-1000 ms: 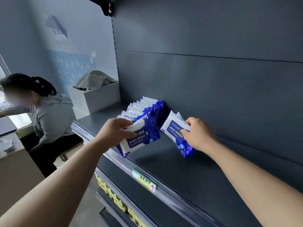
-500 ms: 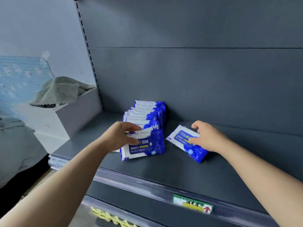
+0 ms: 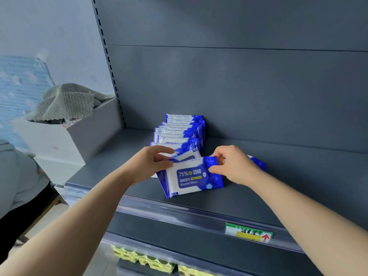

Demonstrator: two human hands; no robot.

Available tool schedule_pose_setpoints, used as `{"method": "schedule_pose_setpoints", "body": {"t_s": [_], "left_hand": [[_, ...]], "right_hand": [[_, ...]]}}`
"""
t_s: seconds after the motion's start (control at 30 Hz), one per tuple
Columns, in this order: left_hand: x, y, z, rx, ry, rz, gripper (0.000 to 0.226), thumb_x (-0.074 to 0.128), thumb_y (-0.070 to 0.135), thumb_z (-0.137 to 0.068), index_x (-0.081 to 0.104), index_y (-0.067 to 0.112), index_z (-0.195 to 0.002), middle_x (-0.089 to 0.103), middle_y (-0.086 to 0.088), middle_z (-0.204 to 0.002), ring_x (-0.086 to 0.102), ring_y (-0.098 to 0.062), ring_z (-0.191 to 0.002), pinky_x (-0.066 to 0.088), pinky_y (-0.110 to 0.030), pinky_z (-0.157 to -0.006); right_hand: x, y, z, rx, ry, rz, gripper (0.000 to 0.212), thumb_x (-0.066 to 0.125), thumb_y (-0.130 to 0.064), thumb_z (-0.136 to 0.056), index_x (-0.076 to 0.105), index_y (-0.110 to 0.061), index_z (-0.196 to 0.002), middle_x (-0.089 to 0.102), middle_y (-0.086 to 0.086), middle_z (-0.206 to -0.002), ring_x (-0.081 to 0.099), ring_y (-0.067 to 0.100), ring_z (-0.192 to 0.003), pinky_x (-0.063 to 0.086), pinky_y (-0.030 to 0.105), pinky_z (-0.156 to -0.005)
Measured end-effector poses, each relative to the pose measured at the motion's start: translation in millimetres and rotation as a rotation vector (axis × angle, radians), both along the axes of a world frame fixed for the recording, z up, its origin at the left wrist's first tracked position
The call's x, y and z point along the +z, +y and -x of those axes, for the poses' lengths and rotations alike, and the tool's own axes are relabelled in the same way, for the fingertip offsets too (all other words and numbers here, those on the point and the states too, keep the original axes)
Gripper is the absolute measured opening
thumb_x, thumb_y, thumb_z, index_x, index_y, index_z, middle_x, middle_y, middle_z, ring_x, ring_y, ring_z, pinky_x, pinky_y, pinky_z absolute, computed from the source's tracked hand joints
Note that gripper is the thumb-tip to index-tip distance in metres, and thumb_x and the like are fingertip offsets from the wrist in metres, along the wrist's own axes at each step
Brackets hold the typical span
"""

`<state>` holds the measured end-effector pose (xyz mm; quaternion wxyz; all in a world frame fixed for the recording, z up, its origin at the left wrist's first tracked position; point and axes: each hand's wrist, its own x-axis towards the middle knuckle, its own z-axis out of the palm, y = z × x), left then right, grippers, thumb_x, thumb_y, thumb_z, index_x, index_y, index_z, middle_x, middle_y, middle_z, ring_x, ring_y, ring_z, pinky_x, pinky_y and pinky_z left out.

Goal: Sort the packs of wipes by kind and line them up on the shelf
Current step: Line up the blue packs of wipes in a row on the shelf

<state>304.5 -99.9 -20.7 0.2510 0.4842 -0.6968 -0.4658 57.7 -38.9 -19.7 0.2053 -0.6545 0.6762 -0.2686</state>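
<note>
The front pack [image 3: 192, 179] is held standing near the front of the shelf [image 3: 288, 188], its printed face turned outward. Its upper left edge is gripped by the curled fingers of the left hand [image 3: 148, 165], and its upper right corner is pinched between thumb and fingers of the right hand [image 3: 236, 166]. The long axis of the pack runs across the shelf, the right end set a little further back than the left. The row of packs [image 3: 179, 134] stands directly behind it, reaching back to the rear panel. The pack is therefore judged to need squaring and pushing away from both hands to close up with the row. A loose pack [image 3: 258, 164] lies just behind the right hand, mostly hidden. Being nearer that hand, it would likely be taken by it.
</note>
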Motion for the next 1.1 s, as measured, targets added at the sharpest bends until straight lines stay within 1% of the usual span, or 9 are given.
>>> {"method": "schedule_pose_setpoints", "body": {"t_s": [0.17,0.27,0.33,0.4,0.57,0.7,0.8,0.9,1.1], "left_hand": [[-1.5,2.3,-1.0,0.010,-0.003,0.021,0.033,0.057,-0.007,-0.089,0.064,0.018,-0.109,0.075,0.005,-0.091,0.068,-0.022,-0.094,0.056,-0.039,-0.085],[1.7,3.3,7.3,-0.010,-0.103,0.027,0.034,0.051,-0.002,-0.092,0.060,0.023,-0.114,0.069,0.002,-0.105,0.065,-0.021,-0.099,0.056,-0.040,-0.078],[2.5,3.0,13.6,-0.018,-0.162,0.049,0.030,0.053,0.006,-0.093,0.060,0.026,-0.115,0.064,0.004,-0.108,0.063,-0.017,-0.100,0.056,-0.034,-0.075],[2.1,1.6,19.4,-0.024,-0.177,0.102,0.024,0.065,0.015,-0.089,0.065,0.026,-0.111,0.065,0.005,-0.107,0.063,-0.013,-0.098,0.055,-0.028,-0.076],[1.9,-3.6,22.9,-0.076,-0.155,0.108,0.009,0.067,0.017,-0.088,0.074,0.019,-0.093,0.073,0.000,-0.095,0.070,-0.019,-0.086,0.056,-0.039,-0.081],[2.2,-3.4,16.1,0.017,0.224,-0.076,0.017,0.057,0.008,-0.093,0.065,0.010,-0.108,0.073,-0.009,-0.102,0.070,-0.021,-0.082,0.057,-0.033,-0.075],[0.8,1.2,13.8,0.063,0.455,-0.176,0.013,0.052,0.001,-0.094,0.059,0.010,-0.100,0.071,-0.007,-0.091,0.064,-0.014,-0.065,0.053,-0.027,-0.063],[-2.0,4.2,13.4,0.136,0.614,-0.281,0.019,0.045,-0.004,-0.094,0.053,0.006,-0.108,0.068,-0.009,-0.090,0.064,-0.013,-0.056,0.055,-0.027,-0.058],[0.8,7.4,4.9,0.085,0.877,-0.340,0.029,0.039,-0.003,-0.097,0.058,0.005,-0.117,0.071,-0.012,-0.106,0.071,-0.023,-0.083,0.060,-0.037,-0.069]], "right_hand": [[0.6,7.3,16.3,0.003,0.013,-0.033,0.023,0.064,-0.005,-0.078,0.049,-0.022,-0.071,0.053,-0.006,-0.065,0.049,0.014,-0.052,0.049,0.034,-0.055],[6.0,7.7,19.7,-0.010,0.013,-0.044,0.018,0.055,-0.001,-0.079,0.047,-0.015,-0.072,0.047,-0.005,-0.054,0.044,0.017,-0.049,0.046,0.034,-0.046],[10.3,9.5,22.1,-0.018,-0.021,-0.054,0.017,0.050,0.002,-0.081,0.046,-0.014,-0.077,0.050,0.002,-0.060,0.048,0.018,-0.047,0.037,0.023,-0.037],[13.1,11.7,26.0,-0.040,-0.024,-0.041,0.017,0.047,0.002,-0.082,0.045,-0.015,-0.081,0.056,0.004,-0.069,0.052,0.015,-0.047,0.037,0.022,-0.039],[18.2,19.2,40.6,-0.155,-0.038,-0.025,0.039,0.045,-0.001,-0.086,0.043,-0.031,-0.110,0.052,-0.004,-0.086,0.054,0.017,-0.064,0.039,0.027,-0.049],[22.9,18.8,38.4,-0.193,-0.286,0.048,0.050,0.043,0.007,-0.085,0.055,-0.028,-0.119,0.064,-0.003,-0.109,0.067,0.017,-0.087,0.054,0.028,-0.063],[25.0,14.4,22.9,-0.232,-0.548,0.052,0.046,0.044,0.013,-0.085,0.059,-0.015,-0.118,0.069,0.003,-0.101,0.072,0.023,-0.079,0.059,0.036,-0.062],[26.2,9.2,-1.8,-0.232,-0.722,0.047,0.040,0.047,0.015,-0.085,0.057,-0.008,-0.117,0.069,0.007,-0.101,0.073,0.021,-0.073,0.057,0.028,-0.056],[20.6,-2.5,-53.2,-0.215,-0.864,0.020,0.024,0.060,0.003,-0.088,0.056,-0.004,-0.110,0.067,0.011,-0.105,0.072,0.017,-0.077,0.058,0.028,-0.060]]}}
